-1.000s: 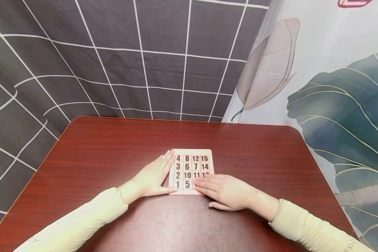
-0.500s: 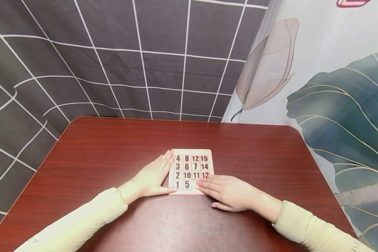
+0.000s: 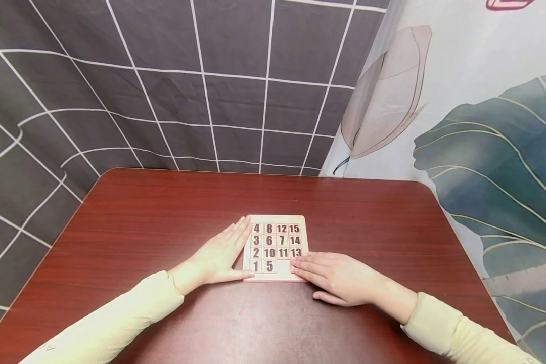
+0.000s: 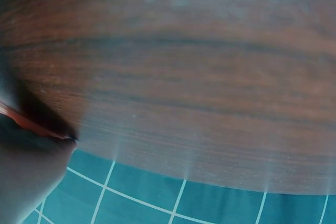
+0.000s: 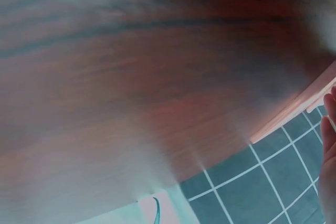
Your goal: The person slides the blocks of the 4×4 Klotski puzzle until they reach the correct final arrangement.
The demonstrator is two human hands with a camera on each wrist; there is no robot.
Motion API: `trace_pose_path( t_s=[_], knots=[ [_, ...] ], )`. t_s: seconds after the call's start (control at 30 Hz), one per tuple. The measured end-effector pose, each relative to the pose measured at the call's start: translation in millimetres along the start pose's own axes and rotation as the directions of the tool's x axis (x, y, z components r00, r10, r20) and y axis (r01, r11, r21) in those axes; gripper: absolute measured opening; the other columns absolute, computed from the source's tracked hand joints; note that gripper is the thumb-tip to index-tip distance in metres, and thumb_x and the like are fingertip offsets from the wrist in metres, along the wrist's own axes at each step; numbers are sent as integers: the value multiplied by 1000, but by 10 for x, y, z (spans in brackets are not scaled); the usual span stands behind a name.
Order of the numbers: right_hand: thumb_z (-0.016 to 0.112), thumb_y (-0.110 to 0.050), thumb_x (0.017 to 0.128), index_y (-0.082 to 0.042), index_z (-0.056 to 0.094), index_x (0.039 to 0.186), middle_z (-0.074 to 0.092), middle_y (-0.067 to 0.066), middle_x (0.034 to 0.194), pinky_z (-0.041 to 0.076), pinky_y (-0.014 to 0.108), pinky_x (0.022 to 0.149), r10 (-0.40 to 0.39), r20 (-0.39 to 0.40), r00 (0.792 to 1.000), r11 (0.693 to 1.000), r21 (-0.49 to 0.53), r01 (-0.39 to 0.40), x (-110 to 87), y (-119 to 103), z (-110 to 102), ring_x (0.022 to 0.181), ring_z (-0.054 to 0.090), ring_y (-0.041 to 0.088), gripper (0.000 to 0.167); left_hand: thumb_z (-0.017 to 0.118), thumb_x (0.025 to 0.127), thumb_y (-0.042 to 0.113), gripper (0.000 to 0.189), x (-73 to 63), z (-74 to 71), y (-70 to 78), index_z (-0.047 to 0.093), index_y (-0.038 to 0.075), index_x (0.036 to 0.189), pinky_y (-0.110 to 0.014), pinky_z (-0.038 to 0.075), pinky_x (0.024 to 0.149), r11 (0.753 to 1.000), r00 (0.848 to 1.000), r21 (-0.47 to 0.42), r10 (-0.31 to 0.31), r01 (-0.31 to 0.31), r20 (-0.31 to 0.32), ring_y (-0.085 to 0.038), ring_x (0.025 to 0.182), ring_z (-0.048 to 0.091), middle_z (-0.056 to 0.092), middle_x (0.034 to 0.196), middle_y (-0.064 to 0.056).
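A pale number slide puzzle (image 3: 277, 219) lies flat on the table, its black-numbered tiles in rows. My left hand (image 3: 218, 257) rests along its left side, fingers straight at the top left corner and thumb on the bottom left corner. From the right, my right hand (image 3: 338, 278) reaches in with straight fingertips on the bottom right tile, whose number they cover. Beside that tile, right of the 5, is a bare slot. The left wrist view catches part of the hand (image 4: 31, 179) at the puzzle's reddish edge; the right wrist view shows fingers (image 5: 329, 129) over the puzzle's side (image 5: 294, 106).
The dark red wooden table (image 3: 173, 202) extends around the puzzle. Behind it hangs a grey curtain (image 3: 164, 96) with white grid lines. At the right is a white curtain (image 3: 400, 167) with large leaf prints.
My right hand has moved to the right, sliding the tile under its fingertips from the third place to the last of the bottom row. The left hand has stayed in place.
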State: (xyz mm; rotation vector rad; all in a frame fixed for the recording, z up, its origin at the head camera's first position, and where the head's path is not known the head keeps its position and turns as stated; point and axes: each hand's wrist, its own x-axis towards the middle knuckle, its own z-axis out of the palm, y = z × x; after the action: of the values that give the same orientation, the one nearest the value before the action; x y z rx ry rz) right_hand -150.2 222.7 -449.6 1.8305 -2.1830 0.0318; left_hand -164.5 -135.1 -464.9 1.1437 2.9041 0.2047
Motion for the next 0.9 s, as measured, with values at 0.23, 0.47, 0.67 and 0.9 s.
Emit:
trace_pose_path(
  t_s=[0.23,0.47,0.67,0.9],
  knots=[
    [66,-38,102,0,60,147,64,13,150,54,39,114,-46,-58,997,999,22,48,195,22,38,139,63,24,59,67,92,67,111,-12,-12,9,28,-9,163,-47,30,133,1000,1000,-4,-7,7,-1,-39,164,24,21,174,-27],
    [61,-40,104,-1,61,146,64,13,150,52,38,118,-106,-44,993,994,0,106,408,0,128,141,62,24,57,66,93,66,111,-14,-24,12,28,-10,163,-46,29,134,1000,1000,-3,-3,3,-1,-39,164,24,21,174,-28],
    [66,-41,101,-3,61,148,63,10,153,49,37,121,-91,8,996,996,-5,91,473,-19,150,144,59,21,61,68,93,64,110,-17,-42,19,28,-11,162,-48,31,133,1000,1000,-13,0,0,-4,-40,163,26,22,174,-28],
    [66,-39,102,-1,63,144,65,12,149,52,37,118,-81,7,997,997,4,81,415,-12,75,140,62,24,57,67,93,65,110,-16,-27,5,28,-10,163,-47,30,133,1000,1000,-12,-6,6,-5,-39,163,25,22,174,-27]
  ],
)
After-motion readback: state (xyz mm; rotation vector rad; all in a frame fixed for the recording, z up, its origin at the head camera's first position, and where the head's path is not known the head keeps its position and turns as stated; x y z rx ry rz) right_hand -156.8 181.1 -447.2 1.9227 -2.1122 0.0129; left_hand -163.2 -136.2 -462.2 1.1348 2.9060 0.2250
